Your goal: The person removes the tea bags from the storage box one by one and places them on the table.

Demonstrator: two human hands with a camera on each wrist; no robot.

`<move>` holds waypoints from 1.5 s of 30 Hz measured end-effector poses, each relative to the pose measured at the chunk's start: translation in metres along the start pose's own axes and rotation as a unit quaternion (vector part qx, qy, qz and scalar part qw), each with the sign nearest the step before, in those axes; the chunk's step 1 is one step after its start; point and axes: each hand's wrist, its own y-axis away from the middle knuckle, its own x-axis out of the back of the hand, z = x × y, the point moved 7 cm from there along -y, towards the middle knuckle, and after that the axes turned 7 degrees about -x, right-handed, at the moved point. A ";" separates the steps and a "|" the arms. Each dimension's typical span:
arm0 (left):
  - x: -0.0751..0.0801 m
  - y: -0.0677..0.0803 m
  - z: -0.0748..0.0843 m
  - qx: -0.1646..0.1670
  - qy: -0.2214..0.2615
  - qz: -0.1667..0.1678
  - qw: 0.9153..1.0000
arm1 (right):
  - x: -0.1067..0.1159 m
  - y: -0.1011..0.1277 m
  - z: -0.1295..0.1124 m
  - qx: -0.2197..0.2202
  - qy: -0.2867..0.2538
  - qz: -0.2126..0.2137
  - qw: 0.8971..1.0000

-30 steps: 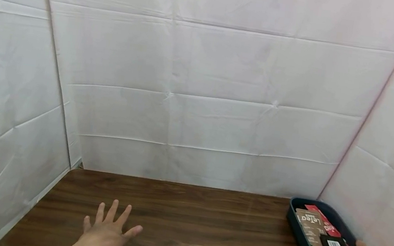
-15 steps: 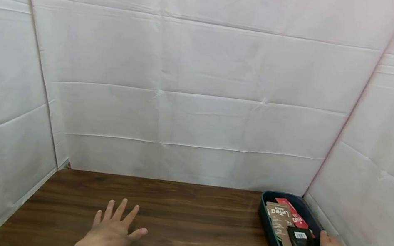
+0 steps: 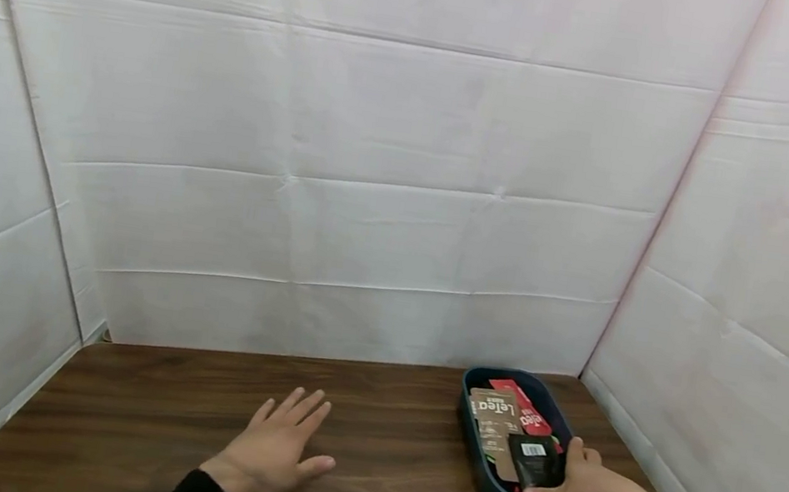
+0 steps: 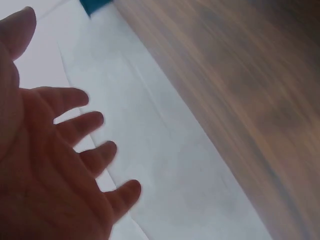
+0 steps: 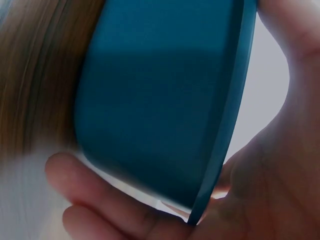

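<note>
A dark blue oval tray [image 3: 469, 441] sits at the right of the wooden table [image 3: 152, 405], holding a brown packet [image 3: 495, 424], a red packet [image 3: 526, 407] and a black packet [image 3: 534, 461]. My right hand [image 3: 576, 486] grips the tray's near rim, thumb on top over the black packet. In the right wrist view the tray wall [image 5: 160, 95] fills the frame, with my fingers [image 5: 95, 195] curled beneath it. My left hand [image 3: 278, 448] lies flat on the table with straight, spread fingers [image 4: 75, 130].
White cloth walls [image 3: 342, 188] close off the table at the back and on both sides. The tray stands close to the right wall [image 3: 744, 345]. Bare wood stretches between my two hands and out to the left wall.
The tray, in my right hand, has slid left and away from the right wall. The view has turned to the right. My left hand stays flat on the table.
</note>
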 end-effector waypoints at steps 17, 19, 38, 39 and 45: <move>-0.028 -0.104 0.084 -0.120 -0.148 -0.026 0.981 | -0.044 0.014 -0.076 0.014 -0.031 -0.006 0.999; -0.037 -0.115 0.087 -0.108 -0.154 -0.039 0.981 | -0.048 0.014 -0.080 0.010 -0.026 -0.007 1.000; -0.067 -0.150 0.090 -0.024 -0.167 -0.105 0.980 | -0.059 -0.017 -0.073 0.008 0.037 -0.016 0.999; -0.068 -0.150 0.090 -0.023 -0.170 -0.108 0.979 | -0.058 -0.016 -0.075 0.009 0.039 -0.016 0.999; -0.066 -0.149 0.097 -0.008 -0.210 -0.096 0.973 | -0.058 -0.020 -0.074 0.005 0.040 -0.017 0.999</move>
